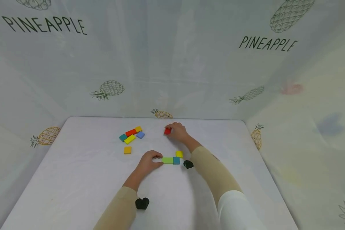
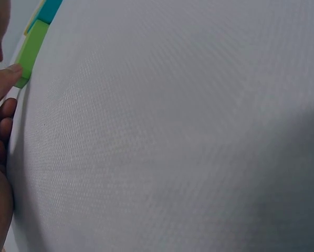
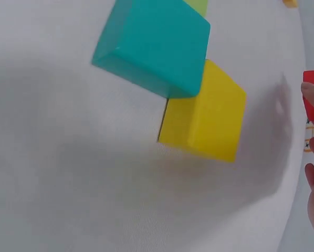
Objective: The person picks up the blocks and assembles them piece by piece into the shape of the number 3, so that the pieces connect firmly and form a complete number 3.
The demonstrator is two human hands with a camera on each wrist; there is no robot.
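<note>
My right hand point(image 1: 178, 131) pinches a small red block point(image 1: 167, 131) near the back of the table; in the right wrist view the thumb lies on that red block point(image 3: 311, 94). My left hand point(image 1: 147, 160) holds the left end of a light green block point(image 1: 168, 160) between thumb and fingers. In the left wrist view the thumb presses the side of the green block point(image 2: 32, 52). A teal block point(image 1: 176, 160) sits end to end with the green one. Behind the teal block, touching it, stands a yellow block point(image 3: 209, 115).
Back left on the white table point(image 1: 83, 166) lies a loose group: a red block point(image 1: 130, 132), an orange block point(image 1: 138, 128), a blue block point(image 1: 140, 135), a teal block point(image 1: 123, 137) and a yellow block point(image 1: 129, 139). Another orange block point(image 1: 127, 150) lies nearer. A pineapple-print curtain point(image 1: 172, 64) rises behind.
</note>
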